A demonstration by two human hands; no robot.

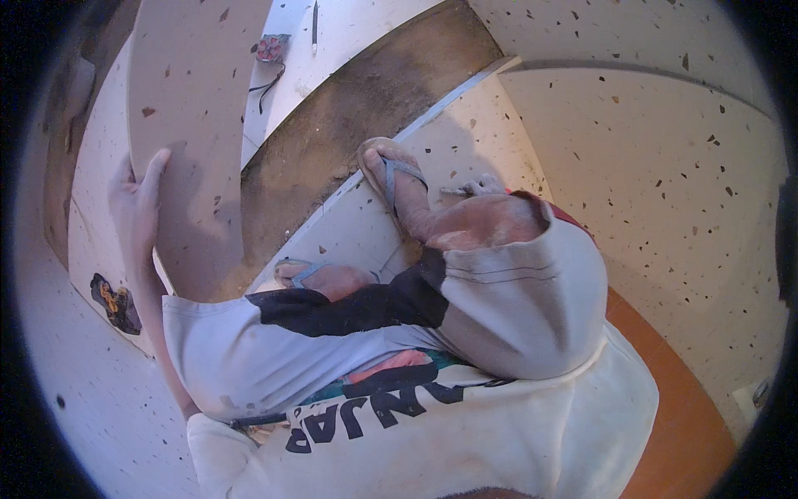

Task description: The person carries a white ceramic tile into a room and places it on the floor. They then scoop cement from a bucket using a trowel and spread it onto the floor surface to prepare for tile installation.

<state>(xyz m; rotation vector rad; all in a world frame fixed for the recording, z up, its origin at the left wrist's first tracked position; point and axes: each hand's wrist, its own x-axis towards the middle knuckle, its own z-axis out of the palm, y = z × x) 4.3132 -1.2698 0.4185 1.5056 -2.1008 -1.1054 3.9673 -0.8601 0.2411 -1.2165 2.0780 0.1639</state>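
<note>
The left hand (140,200) grips the edge of a tile (195,75) to its right, apparently steadying it; the right hand's (475,185) state, behind the knee (499,223), is unclear. Shifting probably needs both.

"What surrounds the spot?"
"Speckled cream tiles (648,191) toward three o'clock, a rough brown strip of bare floor (374,83) at twelve."
"And at four?"
"A flat orange-brown surface (673,416)."
"The light?"
"Warmer toward two, bluish toward eight."
</note>
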